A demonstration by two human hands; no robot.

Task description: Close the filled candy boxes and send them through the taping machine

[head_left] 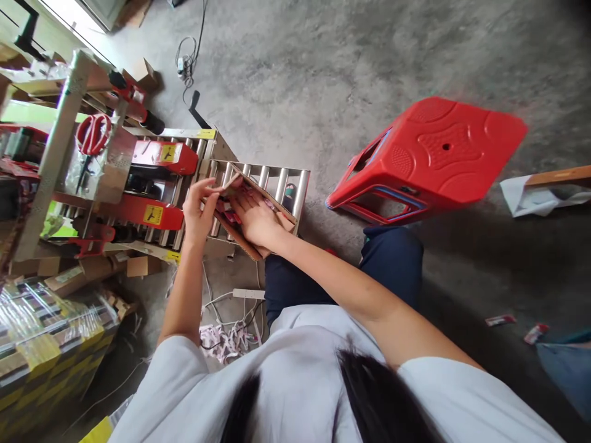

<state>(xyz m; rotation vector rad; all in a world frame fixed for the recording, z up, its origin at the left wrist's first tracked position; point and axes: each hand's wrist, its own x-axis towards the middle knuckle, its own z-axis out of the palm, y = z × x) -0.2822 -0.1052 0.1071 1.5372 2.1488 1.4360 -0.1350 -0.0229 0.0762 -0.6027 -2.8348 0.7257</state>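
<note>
A red machine (167,157) and red stool (455,151) flank the cardboard box (244,242).

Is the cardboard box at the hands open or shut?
Open: the right hand reaches inside the box, where pink items show next to it.

Cardboard box (244,243): brown, open-topped, askew before me at the right end of the roller conveyor (302,191).
Pink-red contents (232,216): inside my box, partly hidden.
</note>
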